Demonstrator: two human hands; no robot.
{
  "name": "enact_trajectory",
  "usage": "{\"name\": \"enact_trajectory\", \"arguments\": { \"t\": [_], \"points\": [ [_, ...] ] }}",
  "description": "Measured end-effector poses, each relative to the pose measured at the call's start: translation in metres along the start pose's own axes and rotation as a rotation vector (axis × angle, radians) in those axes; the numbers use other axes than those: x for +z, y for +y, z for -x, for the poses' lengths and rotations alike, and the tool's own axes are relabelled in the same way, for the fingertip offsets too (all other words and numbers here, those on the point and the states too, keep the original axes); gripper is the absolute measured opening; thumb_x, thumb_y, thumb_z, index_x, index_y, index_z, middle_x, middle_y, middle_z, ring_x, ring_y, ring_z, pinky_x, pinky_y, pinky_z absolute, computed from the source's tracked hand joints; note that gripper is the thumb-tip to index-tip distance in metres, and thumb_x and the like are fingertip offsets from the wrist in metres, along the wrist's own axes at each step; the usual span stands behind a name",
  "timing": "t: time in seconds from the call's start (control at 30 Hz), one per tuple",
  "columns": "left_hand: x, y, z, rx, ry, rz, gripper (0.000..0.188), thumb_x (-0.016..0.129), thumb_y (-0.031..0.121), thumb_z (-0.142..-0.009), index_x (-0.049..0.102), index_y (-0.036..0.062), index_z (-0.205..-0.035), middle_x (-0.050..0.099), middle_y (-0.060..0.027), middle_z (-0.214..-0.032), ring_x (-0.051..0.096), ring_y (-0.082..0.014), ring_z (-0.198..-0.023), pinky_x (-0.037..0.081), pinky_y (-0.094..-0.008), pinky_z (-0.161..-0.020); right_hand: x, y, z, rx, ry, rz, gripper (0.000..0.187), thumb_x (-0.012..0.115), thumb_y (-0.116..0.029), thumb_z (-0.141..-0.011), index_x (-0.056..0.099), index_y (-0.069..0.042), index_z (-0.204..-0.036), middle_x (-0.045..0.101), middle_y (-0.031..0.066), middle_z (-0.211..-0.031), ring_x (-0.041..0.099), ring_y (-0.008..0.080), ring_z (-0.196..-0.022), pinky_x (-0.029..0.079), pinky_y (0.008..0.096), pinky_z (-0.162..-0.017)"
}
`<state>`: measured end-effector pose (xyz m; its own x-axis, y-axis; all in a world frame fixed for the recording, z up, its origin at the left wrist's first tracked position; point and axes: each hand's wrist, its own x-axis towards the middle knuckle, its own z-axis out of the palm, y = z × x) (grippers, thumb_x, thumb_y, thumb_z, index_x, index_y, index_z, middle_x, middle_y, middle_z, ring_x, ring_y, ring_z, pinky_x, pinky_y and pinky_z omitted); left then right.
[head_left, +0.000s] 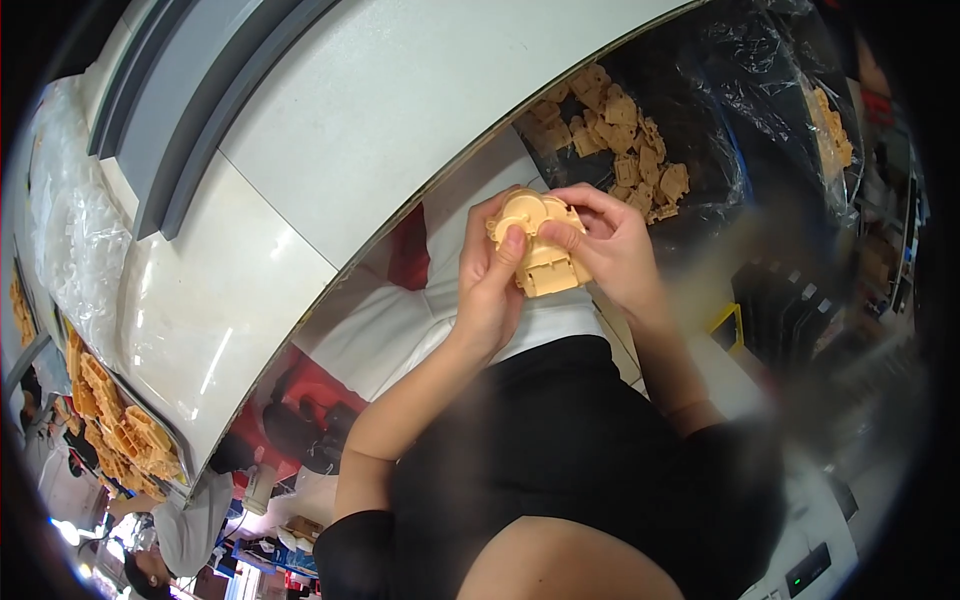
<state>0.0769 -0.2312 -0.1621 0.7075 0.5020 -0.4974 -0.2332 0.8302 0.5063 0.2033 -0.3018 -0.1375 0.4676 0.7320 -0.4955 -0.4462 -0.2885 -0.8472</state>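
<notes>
A pale yellow moulded plastic part point(548, 272), with a rounded top and a boxy lower end, is held up over my lap. My left hand point(487, 262) grips its left side, with the thumb pressed on its face. On the other side my right hand point(617, 245) holds the part, its thumb also on the front near the rounded end. The fingers behind the part are hidden. Beyond my right hand, a heap of similar yellow plastic parts point(625, 135) lies in a dark bin lined with clear plastic point(715, 130).
The white table point(400, 90) curves past on the left, its edge near my hands. Grey channel strips point(215, 95) and clear plastic wrap point(75, 230) lie on it. More yellow parts point(120, 425) are piled at lower left, near another person point(190, 530). More parts point(830, 135) sit at far right.
</notes>
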Motion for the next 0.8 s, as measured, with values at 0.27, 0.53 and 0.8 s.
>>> {"name": "enact_trajectory", "arguments": {
  "t": [0.27, 0.53, 0.8],
  "points": [
    [-0.008, -0.004, 0.006, 0.119, -0.123, -0.122, 0.046, 0.058, 0.025, -0.096, 0.038, 0.0029, -0.132, 0.048, -0.0091, -0.125, 0.047, -0.0167, -0.116, 0.038, -0.0323, -0.100, -0.004, 0.005, 0.009, -0.245, 0.003, 0.106, 0.029, 0.070, 0.007, -0.080, 0.060, 0.009, -0.106, 0.058, 0.0086, -0.098, 0.060, 0.0139, -0.094, 0.050, 0.0257, -0.083],
    [0.010, 0.010, 0.004, -0.048, 0.105, 0.119, 0.043, 0.043, 0.034, -0.102, 0.035, 0.0066, -0.134, 0.047, -0.0105, -0.128, 0.048, -0.0233, -0.123, 0.045, -0.0411, -0.099, 0.003, -0.003, 0.003, -0.119, 0.003, -0.057, 0.044, 0.074, 0.001, -0.079, 0.056, 0.007, -0.118, 0.055, 0.0129, -0.118, 0.057, 0.0200, -0.110, 0.047, 0.0312, -0.095],
    [-0.015, 0.020, 0.001, -0.280, 0.223, 0.360, 0.046, 0.032, 0.038, -0.104, 0.041, 0.0025, -0.132, 0.054, -0.0134, -0.128, 0.055, -0.0234, -0.118, 0.047, -0.0395, -0.099, -0.001, -0.008, 0.008, -0.800, -0.324, 1.035, 0.048, 0.078, -0.009, -0.069, 0.063, -0.006, -0.114, 0.060, 0.0108, -0.119, 0.052, 0.0330, -0.121, 0.043, 0.0463, -0.103]
  ]
}}
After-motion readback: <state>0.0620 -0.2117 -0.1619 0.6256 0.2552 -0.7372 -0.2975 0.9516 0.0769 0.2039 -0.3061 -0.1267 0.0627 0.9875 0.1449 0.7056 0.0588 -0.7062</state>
